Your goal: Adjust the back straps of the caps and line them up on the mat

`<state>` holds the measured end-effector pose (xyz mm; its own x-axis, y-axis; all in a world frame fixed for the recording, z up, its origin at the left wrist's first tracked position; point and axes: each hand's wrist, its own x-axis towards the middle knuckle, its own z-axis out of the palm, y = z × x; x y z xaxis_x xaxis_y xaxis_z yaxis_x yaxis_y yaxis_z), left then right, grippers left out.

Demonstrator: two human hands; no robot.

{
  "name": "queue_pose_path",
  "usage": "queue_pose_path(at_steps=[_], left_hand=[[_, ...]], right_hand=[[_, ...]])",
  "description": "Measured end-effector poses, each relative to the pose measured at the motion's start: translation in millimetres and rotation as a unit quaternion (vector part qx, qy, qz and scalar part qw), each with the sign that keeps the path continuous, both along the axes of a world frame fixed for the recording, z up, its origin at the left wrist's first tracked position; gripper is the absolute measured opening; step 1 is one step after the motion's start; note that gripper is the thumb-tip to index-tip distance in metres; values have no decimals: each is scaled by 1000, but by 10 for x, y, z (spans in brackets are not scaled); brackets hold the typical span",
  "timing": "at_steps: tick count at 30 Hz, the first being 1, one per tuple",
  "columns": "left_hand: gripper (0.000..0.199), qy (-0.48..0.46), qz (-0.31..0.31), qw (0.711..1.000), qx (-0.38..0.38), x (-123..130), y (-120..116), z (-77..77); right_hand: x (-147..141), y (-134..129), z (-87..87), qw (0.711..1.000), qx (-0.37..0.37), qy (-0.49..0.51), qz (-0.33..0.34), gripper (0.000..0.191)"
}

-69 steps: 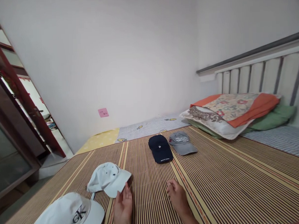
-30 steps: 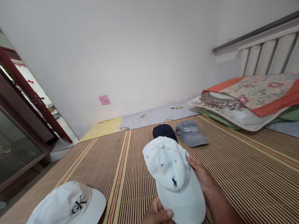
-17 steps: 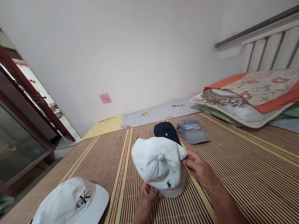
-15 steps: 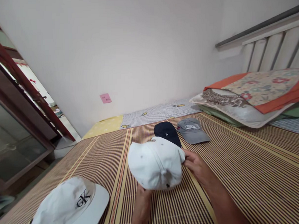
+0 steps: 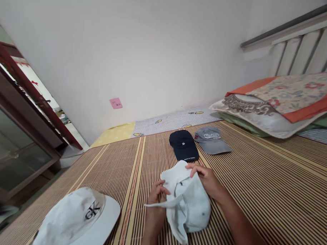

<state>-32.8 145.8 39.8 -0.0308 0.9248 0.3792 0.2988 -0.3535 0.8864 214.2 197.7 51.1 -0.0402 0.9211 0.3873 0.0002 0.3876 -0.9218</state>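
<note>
A pale white cap point(image 5: 195, 203) is held between both hands low in the middle of the view, its inside and loose back strap showing. My left hand point(image 5: 157, 197) grips its left side by the brim, and my right hand point(image 5: 204, 174) pinches the brim's right edge. Just beyond lie a navy cap point(image 5: 183, 143) and, touching or close to it, a grey cap point(image 5: 211, 140) with white lettering. Another white cap point(image 5: 72, 218) with black letters rests at the lower left, its brim pointing right.
A striped bamboo mat point(image 5: 262, 190) covers the bed. Pillows point(image 5: 280, 100) with a floral and orange cover lie at the right, below a radiator point(image 5: 306, 53). A pink note point(image 5: 116, 103) is on the wall. A doorway and glass-panelled door stand at the left.
The held white cap has been turned over and lowered toward me, so its inside now shows. Both hands have shifted to its brim, and the navy cap is now almost fully uncovered.
</note>
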Motion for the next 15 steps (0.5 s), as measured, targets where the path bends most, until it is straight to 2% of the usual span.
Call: queue_pose_path(at_steps=[3,6,9,12,15], left_hand=[[27,31,65,997,36,39,51,-100],[21,-10,103,993,-49,84,88,-239],[37,-50,76,987,-131,101,87,-334],[40,-73,49,982,-166,36,98,-334],[45,-117,96,977,-149,-90,146,-253]], right_hand=[[34,16,-85,997,-11,-77,-8,19],[54,23,-88,995,-27,-96,-21,29],[59,19,-38,994,-41,-89,-37,29],[28,-9,-1,993,-59,-95,-25,29],[-34,-36,-14,991,-74,-111,9,26]])
